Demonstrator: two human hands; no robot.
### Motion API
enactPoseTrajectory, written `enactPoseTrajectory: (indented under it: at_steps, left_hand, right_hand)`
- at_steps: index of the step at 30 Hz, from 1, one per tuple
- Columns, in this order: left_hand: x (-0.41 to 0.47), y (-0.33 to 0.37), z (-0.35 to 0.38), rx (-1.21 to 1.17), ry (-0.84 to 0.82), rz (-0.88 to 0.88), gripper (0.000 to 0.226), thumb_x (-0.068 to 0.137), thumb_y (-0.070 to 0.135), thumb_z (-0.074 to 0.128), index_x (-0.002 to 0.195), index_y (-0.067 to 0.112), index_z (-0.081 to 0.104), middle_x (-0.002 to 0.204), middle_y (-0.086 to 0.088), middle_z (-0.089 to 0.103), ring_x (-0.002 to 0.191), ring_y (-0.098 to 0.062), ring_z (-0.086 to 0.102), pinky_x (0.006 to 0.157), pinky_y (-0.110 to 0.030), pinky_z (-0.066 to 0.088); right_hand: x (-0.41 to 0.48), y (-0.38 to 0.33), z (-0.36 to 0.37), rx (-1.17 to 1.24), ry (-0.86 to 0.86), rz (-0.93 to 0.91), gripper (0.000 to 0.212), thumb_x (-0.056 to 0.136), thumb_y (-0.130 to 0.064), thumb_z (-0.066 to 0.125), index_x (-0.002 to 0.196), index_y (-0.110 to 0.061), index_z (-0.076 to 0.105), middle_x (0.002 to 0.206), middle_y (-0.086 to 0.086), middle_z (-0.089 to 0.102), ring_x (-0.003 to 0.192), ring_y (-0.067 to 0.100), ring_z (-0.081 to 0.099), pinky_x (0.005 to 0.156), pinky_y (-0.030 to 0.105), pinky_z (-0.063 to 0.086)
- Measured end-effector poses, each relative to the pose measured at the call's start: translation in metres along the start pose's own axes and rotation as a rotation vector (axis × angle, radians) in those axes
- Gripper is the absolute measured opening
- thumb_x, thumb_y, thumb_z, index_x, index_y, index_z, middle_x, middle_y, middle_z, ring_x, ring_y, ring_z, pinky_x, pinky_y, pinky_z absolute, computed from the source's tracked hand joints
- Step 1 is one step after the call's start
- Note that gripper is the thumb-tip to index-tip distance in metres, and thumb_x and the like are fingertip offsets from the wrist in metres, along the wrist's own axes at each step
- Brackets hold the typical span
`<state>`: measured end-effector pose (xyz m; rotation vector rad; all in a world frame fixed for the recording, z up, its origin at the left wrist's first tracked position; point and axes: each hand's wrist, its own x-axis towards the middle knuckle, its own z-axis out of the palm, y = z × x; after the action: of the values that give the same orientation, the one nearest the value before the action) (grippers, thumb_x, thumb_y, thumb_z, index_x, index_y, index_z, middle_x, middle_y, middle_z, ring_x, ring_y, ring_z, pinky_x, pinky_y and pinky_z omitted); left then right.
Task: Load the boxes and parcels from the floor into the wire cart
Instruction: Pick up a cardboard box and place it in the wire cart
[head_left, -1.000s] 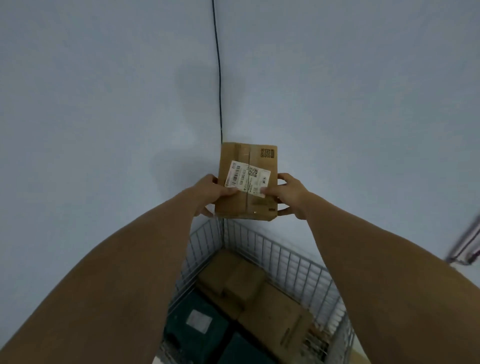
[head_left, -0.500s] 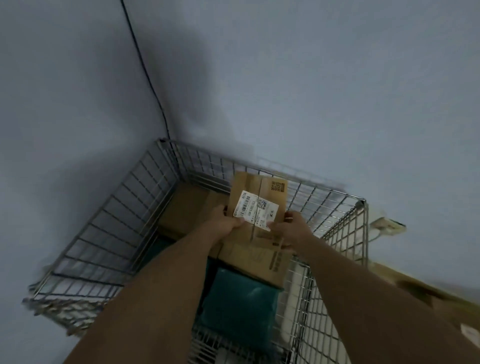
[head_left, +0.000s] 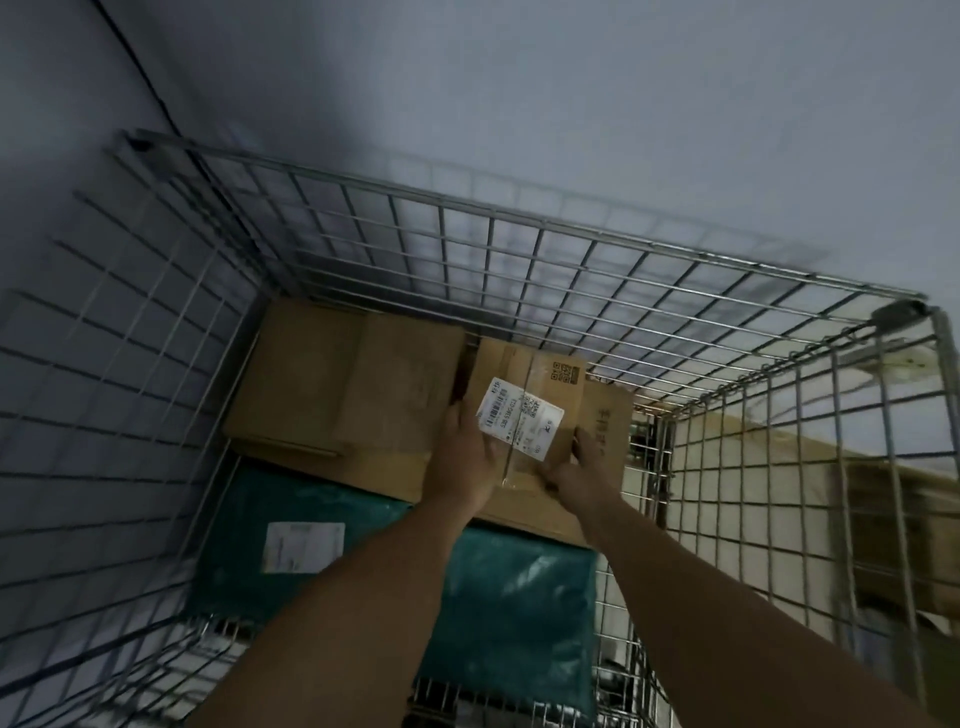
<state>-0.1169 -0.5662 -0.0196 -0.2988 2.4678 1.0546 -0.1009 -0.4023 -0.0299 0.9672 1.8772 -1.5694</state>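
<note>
Pale grey wall (head_left: 571, 104) fills the corner of the room behind everything, with a thin black cable (head_left: 135, 62) running down it. Pushed into that corner stands the wire cart (head_left: 519, 217), and I am looking straight down into it.

It is already partly loaded. At the far left corner lies a flat cardboard box (head_left: 291, 374), with a second brown box (head_left: 400, 384) touching its right side. A larger flat carton (head_left: 610, 410) with print on it lies along the right side. Nearer to me sit two teal parcels: the left teal parcel (head_left: 249, 519) bears a white sticker, and the right teal parcel (head_left: 519, 597) lies just beside it. Through the mesh on the right I make out blurred cardboard (head_left: 883, 519) outside the cart.

The small labelled box (head_left: 550, 395) is down inside the cart, above the large carton and just beside the second brown box. I cannot tell whether it touches the carton yet. The left hand (head_left: 462, 457) grips its left edge, thumb lying on top by the white label (head_left: 519, 418), fingers (head_left: 453, 415) curled round the side. The right hand (head_left: 582, 467) grips the near right corner in the same way.

A second ago this box was held up against the wall, above the cart's corner. Half a second ago it hung at about rim height. Now it sits well below the rim, with both hands holding it as before.
</note>
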Motion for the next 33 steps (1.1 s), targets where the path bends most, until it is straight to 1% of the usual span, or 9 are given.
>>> enactPoseTrajectory:
  at_steps: [4, 8, 12, 15, 18, 21, 24, 28, 33]
  left_hand:
    - [0.014, -0.012, 0.004, 0.289, -0.075, 0.079, 0.071, 0.108, 0.036, 0.042, 0.164, 0.010, 0.008, 0.173, -0.007, -0.003, 0.143, -0.026, 0.042, 0.099, -0.035, 0.052]
    - [0.017, -0.024, 0.007, 0.499, -0.033, 0.177, 0.067, 0.109, 0.042, 0.028, 0.163, 0.005, 0.013, 0.173, -0.011, 0.002, 0.157, -0.029, 0.012, 0.121, -0.043, 0.033]
    - [0.023, -0.030, 0.006, 0.521, -0.039, 0.145, 0.067, 0.110, 0.041, 0.025, 0.163, 0.005, 0.007, 0.172, -0.013, -0.006, 0.159, -0.029, -0.005, 0.129, -0.044, 0.012]
    - [0.025, -0.028, -0.001, 0.512, -0.059, 0.149, 0.069, 0.109, 0.039, 0.030, 0.164, 0.004, 0.006, 0.172, -0.013, -0.006, 0.159, -0.028, -0.002, 0.129, -0.039, 0.010]
    - [0.024, -0.025, -0.008, 0.568, -0.101, 0.136, 0.069, 0.108, 0.036, 0.033, 0.164, 0.005, 0.006, 0.172, -0.012, -0.002, 0.158, -0.028, 0.005, 0.127, -0.039, 0.017]
    - [0.017, -0.020, -0.021, 0.628, -0.112, 0.110, 0.062, 0.105, 0.035, 0.032, 0.160, 0.009, 0.024, 0.167, -0.014, 0.021, 0.152, -0.028, 0.024, 0.123, -0.042, 0.029]
    - [0.003, -0.002, -0.047, 0.718, -0.161, 0.108, 0.058, 0.106, 0.039, 0.026, 0.155, 0.009, 0.035, 0.162, -0.014, 0.034, 0.149, -0.028, 0.031, 0.123, -0.042, 0.028]
    - [-0.025, 0.057, -0.094, 0.802, -0.181, 0.086, 0.059, 0.110, 0.040, 0.025, 0.156, 0.005, 0.034, 0.164, -0.016, 0.031, 0.150, -0.030, 0.030, 0.123, -0.043, 0.025]
    - [-0.075, 0.169, -0.173, 0.908, -0.031, 0.214, 0.058, 0.111, 0.042, 0.024, 0.158, 0.010, 0.033, 0.168, -0.012, 0.026, 0.154, -0.029, 0.023, 0.127, -0.043, 0.015]
  right_hand:
    - [0.029, 0.003, 0.013, -0.026, 0.034, 0.024, 0.073, 0.094, -0.002, 0.062, 0.154, -0.037, 0.040, 0.139, 0.001, 0.062, 0.106, 0.023, 0.068, 0.081, 0.043, 0.065]
    - [0.038, -0.002, 0.018, -0.058, 0.034, 0.027, 0.066, 0.099, -0.007, 0.057, 0.155, -0.037, 0.041, 0.134, 0.005, 0.064, 0.104, 0.021, 0.068, 0.061, 0.022, 0.058]
    - [0.034, -0.009, 0.025, -0.086, 0.048, 0.021, 0.059, 0.101, -0.029, 0.057, 0.154, -0.046, 0.038, 0.128, 0.005, 0.067, 0.096, 0.018, 0.069, 0.071, 0.027, 0.059]
    - [0.028, -0.010, 0.025, -0.097, 0.036, 0.014, 0.063, 0.102, -0.023, 0.059, 0.157, -0.043, 0.034, 0.125, 0.005, 0.068, 0.096, 0.018, 0.069, 0.068, 0.025, 0.057]
    - [0.016, -0.016, 0.023, -0.164, -0.008, -0.017, 0.067, 0.096, -0.027, 0.067, 0.154, -0.039, 0.036, 0.127, 0.005, 0.068, 0.105, 0.025, 0.069, 0.087, 0.040, 0.060]
    - [-0.005, -0.028, 0.018, -0.294, -0.009, -0.080, 0.061, 0.098, -0.030, 0.067, 0.153, -0.031, 0.039, 0.130, 0.003, 0.065, 0.113, 0.027, 0.064, 0.095, 0.044, 0.054]
    - [-0.035, -0.049, 0.001, -0.500, 0.008, -0.135, 0.054, 0.106, -0.034, 0.052, 0.157, -0.030, 0.038, 0.136, 0.005, 0.062, 0.104, 0.025, 0.067, 0.094, 0.047, 0.057]
    - [-0.083, -0.100, -0.037, -0.824, 0.037, -0.228, 0.054, 0.107, -0.044, 0.045, 0.158, -0.026, 0.038, 0.155, 0.010, 0.050, 0.136, 0.036, 0.051, 0.111, 0.047, 0.045]
    - [-0.166, -0.203, -0.099, -1.055, 0.067, -0.476, 0.058, 0.110, -0.044, 0.036, 0.162, -0.020, 0.030, 0.168, 0.005, 0.031, 0.151, 0.028, 0.035, 0.124, 0.043, 0.028]
